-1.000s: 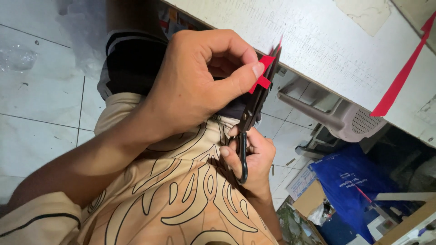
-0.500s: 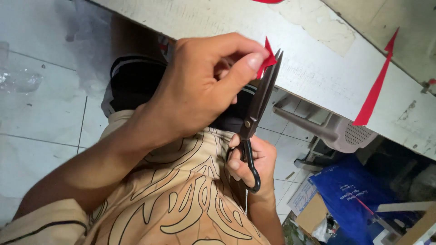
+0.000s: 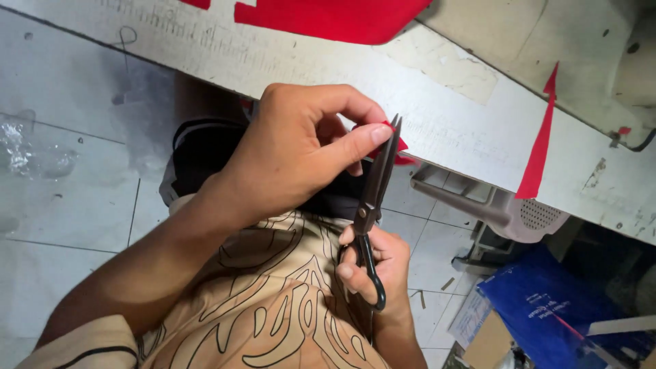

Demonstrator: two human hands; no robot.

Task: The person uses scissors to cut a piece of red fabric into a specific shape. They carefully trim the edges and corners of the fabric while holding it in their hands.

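My left hand (image 3: 301, 154) pinches a small red fabric piece (image 3: 398, 145) between thumb and fingers, in front of the white table edge. My right hand (image 3: 372, 266) grips the handles of black scissors (image 3: 372, 205), whose blades point up and meet the red piece at the tips. Most of the red piece is hidden behind my fingers and the blades. Both hands are above my lap, over a tan patterned shirt (image 3: 266, 307).
A white worktable (image 3: 444, 130) runs across the top with a large red fabric sheet (image 3: 328, 17) on it and a red strip (image 3: 540, 147) hanging over its edge. A plastic stool (image 3: 499, 205), a blue bag (image 3: 547, 307) and a cardboard box (image 3: 488, 342) stand on the tiled floor at right.
The view has shifted, so the table and its red fabric now show more at the top. The scissor blades have closed onto the red piece, and less of the piece shows.
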